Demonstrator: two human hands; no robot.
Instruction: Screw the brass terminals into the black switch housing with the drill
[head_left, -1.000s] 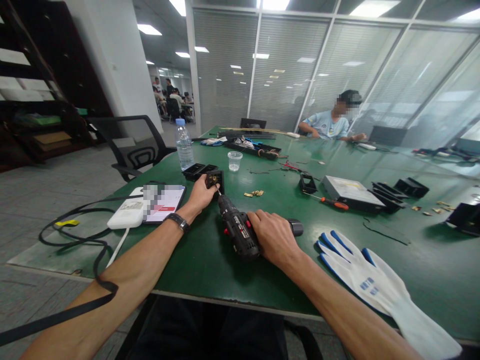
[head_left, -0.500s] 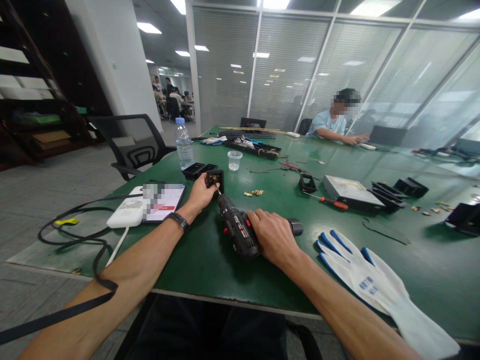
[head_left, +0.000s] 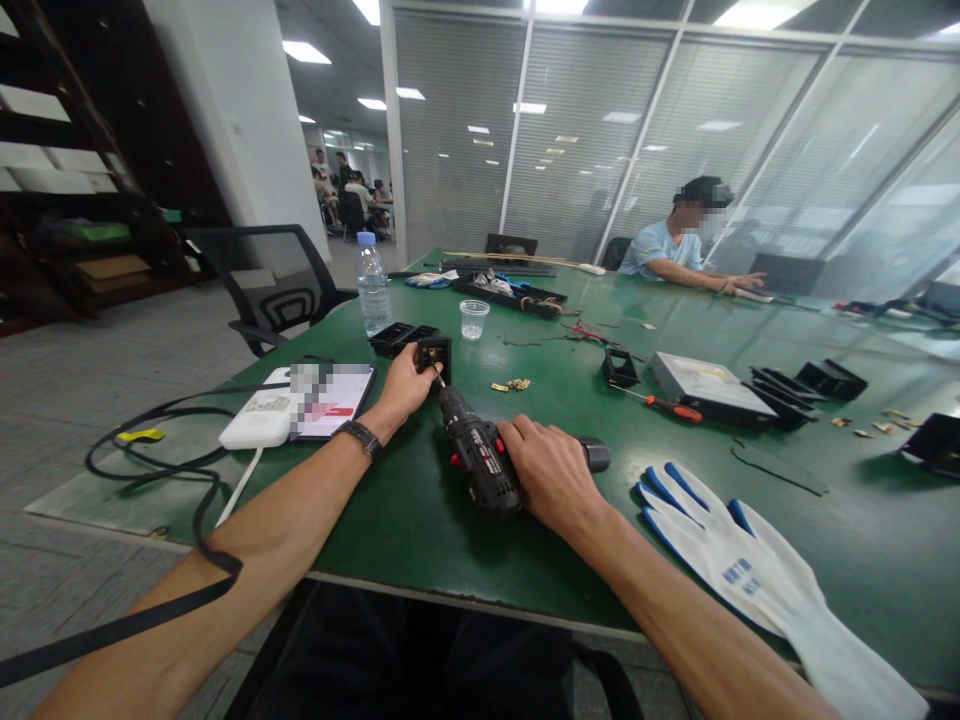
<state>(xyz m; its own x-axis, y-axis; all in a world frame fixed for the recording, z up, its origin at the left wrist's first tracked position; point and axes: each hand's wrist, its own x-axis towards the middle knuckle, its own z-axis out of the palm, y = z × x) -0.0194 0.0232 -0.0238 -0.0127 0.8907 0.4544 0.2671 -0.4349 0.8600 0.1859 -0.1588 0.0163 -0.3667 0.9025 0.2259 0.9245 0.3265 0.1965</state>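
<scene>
my right hand (head_left: 551,472) is wrapped shut around the grip of the cordless drill (head_left: 480,455), fingers curled over it, wrist low near the desk (head_left: 420,520). the drill lies almost flat, long axis running from my right hand up and left, away from me, bit tip meeting the small black bracket (head_left: 434,354). so the bracket sits ahead and to the left of the right hand, right at the end of the bit. my left hand (head_left: 405,385) is the nearer one to the bracket: it's closed on its left side, fingers around it, pinning it upright on the desk. left forearm comes in from lower left, wristwatch (head_left: 361,437) on it, right forearm from lower right; both stretched well forward.

around: loose brass screws (head_left: 512,384) just right of the bracket, more black brackets (head_left: 401,337) just behind it, plastic cup (head_left: 472,320) and water bottle (head_left: 373,285) further back. phone on a white power bank (head_left: 300,408) left of my left wrist. white and blue glove (head_left: 739,570) lies right of my right arm. red-handled screwdriver (head_left: 664,404) and a grey metal box (head_left: 701,382) further right. another person (head_left: 675,250) sits at the far end.
</scene>
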